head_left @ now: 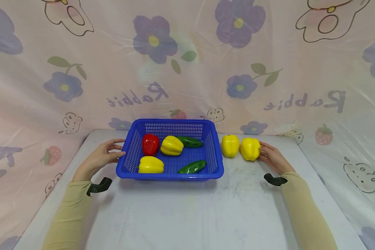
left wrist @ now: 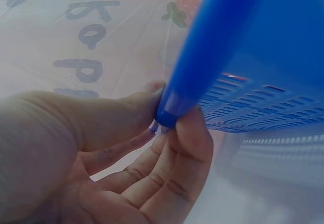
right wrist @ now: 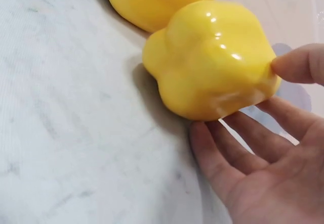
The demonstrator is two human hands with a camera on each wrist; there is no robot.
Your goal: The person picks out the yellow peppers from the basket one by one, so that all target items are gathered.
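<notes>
My left hand pinches the left rim of a blue plastic basket, thumb on one side and fingers on the other. Inside the basket lie a red bell pepper, two yellow bell peppers and two green chili peppers. To the right of the basket, my right hand holds the outer yellow bell pepper by its right end, the thumb against one side and the fingertips along the other. Another yellow bell pepper stands between that one and the basket.
A white-covered table carries everything. Close behind it hangs a pale curtain printed with flowers, strawberries and rabbits. Black wrist mounts project from both sleeves.
</notes>
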